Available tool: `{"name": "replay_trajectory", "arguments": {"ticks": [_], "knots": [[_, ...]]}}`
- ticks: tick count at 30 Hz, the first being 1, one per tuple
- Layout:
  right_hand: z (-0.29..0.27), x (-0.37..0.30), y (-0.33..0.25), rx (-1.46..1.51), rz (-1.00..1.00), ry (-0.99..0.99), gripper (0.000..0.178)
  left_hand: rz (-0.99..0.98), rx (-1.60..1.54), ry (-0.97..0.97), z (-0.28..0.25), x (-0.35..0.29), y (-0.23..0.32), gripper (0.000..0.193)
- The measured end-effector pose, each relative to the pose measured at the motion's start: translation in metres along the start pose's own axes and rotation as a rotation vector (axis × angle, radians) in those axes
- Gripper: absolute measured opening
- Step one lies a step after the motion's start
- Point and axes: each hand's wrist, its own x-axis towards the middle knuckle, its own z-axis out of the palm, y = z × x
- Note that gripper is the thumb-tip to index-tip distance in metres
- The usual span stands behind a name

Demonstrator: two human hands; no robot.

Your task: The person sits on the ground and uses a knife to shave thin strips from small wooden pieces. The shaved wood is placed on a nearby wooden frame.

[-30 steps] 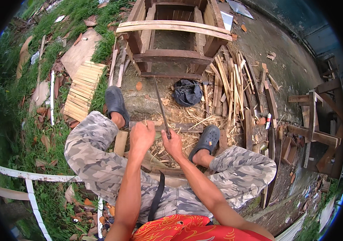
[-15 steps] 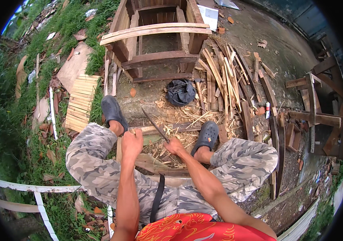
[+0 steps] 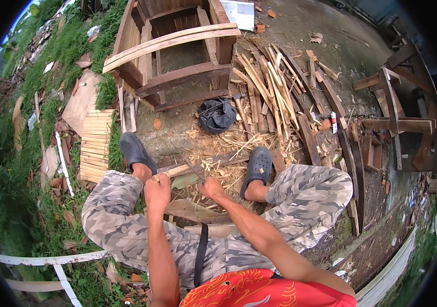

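My right hand [image 3: 211,189] is closed round the handle of a long knife. Its thin dark blade [image 3: 193,169] points up and to the left. My left hand [image 3: 157,193] is closed on a pale wooden strip [image 3: 176,169], which runs from the fist toward the blade; the fingers hide its near end. Beneath both hands lie wood shavings [image 3: 218,169] and a broad brown board piece [image 3: 193,209]. My feet, in dark clogs, rest on either side.
A wooden frame [image 3: 183,82] stands ahead, with pale curved slats [image 3: 172,42] across it. A black bag [image 3: 217,115] and a hammer [image 3: 241,110] lie before it. Split wood strips [image 3: 279,92] are heaped to the right. Lined-up slats [image 3: 95,146] lie on grass at left.
The knife has swung lower, its blade coming closer to the wooden strip. My right hand has shifted slightly left. The whole view has turned a little, moving the frame leftward.
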Motion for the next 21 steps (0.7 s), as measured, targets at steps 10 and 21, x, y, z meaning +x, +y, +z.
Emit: {"name": "replay_trajectory", "arguments": {"ticks": [10, 21], "knots": [[0.021, 0.013, 0.064, -0.094, 0.135, 0.067, 0.037, -0.031, -0.113, 0.043, -0.005, 0.004, -0.016, 0.045], [0.019, 0.007, 0.024, 0.024, -0.186, 0.124, 0.033, -0.140, -0.428, -0.004, -0.007, 0.000, -0.011, 0.045]]}}
